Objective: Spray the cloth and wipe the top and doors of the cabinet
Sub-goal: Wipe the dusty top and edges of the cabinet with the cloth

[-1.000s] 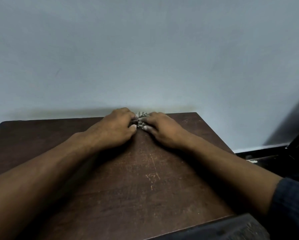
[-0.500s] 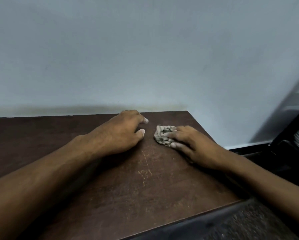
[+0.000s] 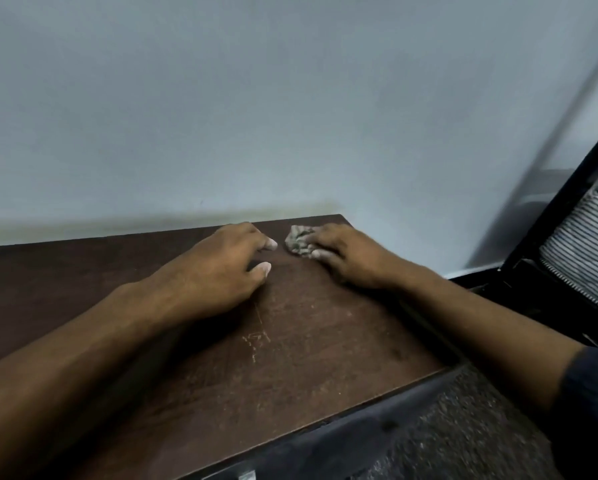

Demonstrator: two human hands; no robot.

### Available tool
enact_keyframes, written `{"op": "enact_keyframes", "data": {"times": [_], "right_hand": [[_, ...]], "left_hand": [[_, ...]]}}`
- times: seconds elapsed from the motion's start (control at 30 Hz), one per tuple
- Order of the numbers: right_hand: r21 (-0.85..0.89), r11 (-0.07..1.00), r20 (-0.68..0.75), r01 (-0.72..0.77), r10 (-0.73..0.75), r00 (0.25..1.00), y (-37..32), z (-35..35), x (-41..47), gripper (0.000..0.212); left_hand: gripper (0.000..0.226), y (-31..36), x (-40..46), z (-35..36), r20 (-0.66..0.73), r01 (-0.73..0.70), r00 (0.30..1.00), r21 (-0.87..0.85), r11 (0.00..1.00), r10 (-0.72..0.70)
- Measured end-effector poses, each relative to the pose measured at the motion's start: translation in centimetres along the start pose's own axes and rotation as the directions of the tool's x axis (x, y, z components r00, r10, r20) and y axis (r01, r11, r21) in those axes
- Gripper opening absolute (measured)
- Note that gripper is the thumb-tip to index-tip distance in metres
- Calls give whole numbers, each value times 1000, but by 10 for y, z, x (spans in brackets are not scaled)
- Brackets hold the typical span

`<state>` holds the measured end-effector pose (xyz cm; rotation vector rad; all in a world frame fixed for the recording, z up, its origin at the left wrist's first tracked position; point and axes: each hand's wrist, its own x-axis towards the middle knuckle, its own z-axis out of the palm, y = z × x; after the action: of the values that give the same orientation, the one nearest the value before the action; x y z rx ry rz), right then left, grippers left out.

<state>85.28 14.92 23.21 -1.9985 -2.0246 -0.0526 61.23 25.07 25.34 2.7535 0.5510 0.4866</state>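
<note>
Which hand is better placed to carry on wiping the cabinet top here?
The right hand: it already presses the cloth onto the cabinet top near the back right corner. The left hand rests beside it, holding nothing.

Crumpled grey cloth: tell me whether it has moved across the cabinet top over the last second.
Yes. The crumpled grey cloth, under the right hand, went from beside the left hand toward the dark brown wooden cabinet top's right edge.
</note>
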Motion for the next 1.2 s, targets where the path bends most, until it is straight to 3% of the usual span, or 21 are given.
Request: {"op": "enact_keyframes", "data": {"times": [0.13, 0.37, 0.43, 0.57, 0.7, 0.77, 0.9, 0.97, 1.1, 1.2], "right_hand": [[-79, 943, -75, -323, 317, 945, 25, -8, 8, 35], [-21, 999, -14, -33, 33, 999, -28, -4, -75, 37], [-59, 995, -24, -78, 77, 997, -20, -13, -94, 38], [-69, 945, -77, -320, 315, 946, -16, -21, -89, 37], [-8, 989, -31, -145, 144, 989, -55, -12, -129, 36], [-20, 990, -20, -143, 142, 990, -49, -20, -150, 38], [17, 922, -72, -387, 387, 919, -25, -34, -132, 35], [-30, 932, -66, -362, 359, 931, -46, -25, -119, 36], [-4, 986, -41, -164, 164, 986, -101, -7, -154, 37], [15, 980, -10, -197, 197, 980, -83, -22, -174, 38]], "left_hand": [[38, 12, -2, 2, 30, -2, 1000, 4, 1000, 2], [32, 35, -5, 3, 41, -116, 992, 3, 993, 116], [33, 39, -4, 7, 42, -120, 992, -23, 993, 121], [34, 55, 1, 22, 87, -107, 990, -44, 993, 111], [34, 63, -4, 34, 107, -160, 981, -48, 986, 165], [34, 62, -10, 35, 88, -176, 979, -74, 982, 182], [35, 65, -15, 37, 74, -186, 979, -85, 979, 192], [35, 67, -15, 37, 58, -190, 979, -67, 980, 194], [34, 62, -23, 27, -13, -201, 980, -78, 976, 200], [36, 51, -39, 14, -24, -202, 979, -93, 975, 200]]}}
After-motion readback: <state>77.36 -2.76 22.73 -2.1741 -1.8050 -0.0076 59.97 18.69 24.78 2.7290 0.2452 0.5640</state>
